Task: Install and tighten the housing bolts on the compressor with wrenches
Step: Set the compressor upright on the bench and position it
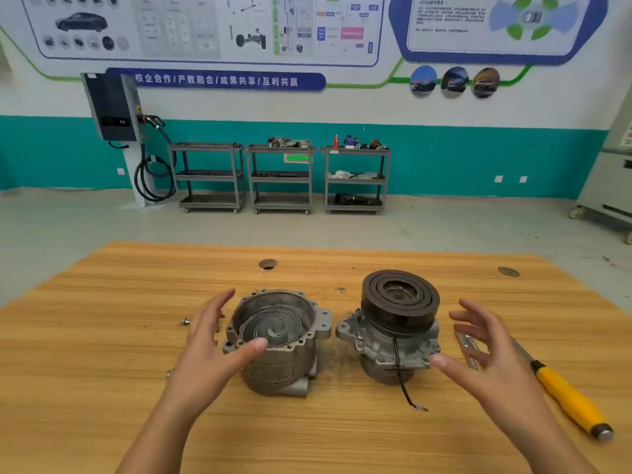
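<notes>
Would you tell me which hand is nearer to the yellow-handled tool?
Right. The right hand hovers beside the yellow-handled tool; the left hand is far off, at the open housing.

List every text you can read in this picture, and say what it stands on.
"校企合作/产教融合/成果共享/互利共赢": blue banner.
"ADAS": heading on the right poster; the rest of it is blurred.
Left poster and green sign: too blurred to read.

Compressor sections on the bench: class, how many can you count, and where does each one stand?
2. The open scroll housing stands left of centre, by the left hand; the pulley section stands to its right, by the right hand. They are apart. None seems hidden.
</notes>
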{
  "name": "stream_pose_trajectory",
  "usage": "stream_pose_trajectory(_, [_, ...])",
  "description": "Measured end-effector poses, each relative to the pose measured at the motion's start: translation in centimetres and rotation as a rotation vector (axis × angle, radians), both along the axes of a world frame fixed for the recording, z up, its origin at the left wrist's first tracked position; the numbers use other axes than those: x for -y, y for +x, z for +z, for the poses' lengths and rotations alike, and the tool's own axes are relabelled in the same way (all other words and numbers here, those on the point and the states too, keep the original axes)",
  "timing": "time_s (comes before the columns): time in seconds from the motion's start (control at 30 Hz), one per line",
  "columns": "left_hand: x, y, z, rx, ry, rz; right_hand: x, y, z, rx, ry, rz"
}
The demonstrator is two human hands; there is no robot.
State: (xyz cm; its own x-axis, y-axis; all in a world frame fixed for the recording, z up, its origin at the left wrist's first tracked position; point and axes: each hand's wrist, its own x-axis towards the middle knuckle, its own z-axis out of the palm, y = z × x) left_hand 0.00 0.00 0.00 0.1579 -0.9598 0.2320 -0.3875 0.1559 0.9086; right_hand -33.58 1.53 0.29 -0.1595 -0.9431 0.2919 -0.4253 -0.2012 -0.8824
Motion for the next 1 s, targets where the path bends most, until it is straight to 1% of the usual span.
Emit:
stream_pose_trajectory(0.1, [1.9, 0.2, 0.5, 0.08, 0.141, -0.092, 2.9, 0.8, 0.0, -0.054, 0.124, 0.084])
stream_pose_trajectory(0.2, [3.4, 0.6, 0.2, 0.069, 0.197, -0.208, 5.1, 1.4, -0.8, -0.074, 0.129, 0.159])
stream_pose_trajectory(0.27, [3.8, 1.0, -0.1, 0.045, 0.212, -0.263, 5.7, 1.8, -1.5, -0.075, 0.099, 0.125])
stream_pose_trajectory(0.33, [4.1, 1.4, -0.3, 0.043, 0.215, -0.3, 6.0, 2.3, -1.8, -0.017, 0.078, 0.078])
stream_pose_trajectory(0.4, [4.3, 1.6, -0.6, 0.051, 0.194, -0.328, 6.2, 2.7, -1.8, 0.0, 0.053, 0.04])
stream_pose_trajectory(0.53, [4.6, 1.8, -1.1, 0.093, 0.172, -0.318, 6.6, 2.9, -2.1, -0.017, -0.008, -0.009])
stream_pose_trajectory(0.77, [4.7, 1.9, -1.3, 0.145, 0.161, -0.265, 7.1, 2.9, -2.7, 0.073, -0.146, 0.03])
stream_pose_trajectory(1.0, [4.8, 0.9, -1.2, 0.105, 0.136, -0.293, 7.2, 3.8, -2.4, 0.143, -0.181, 0.0])
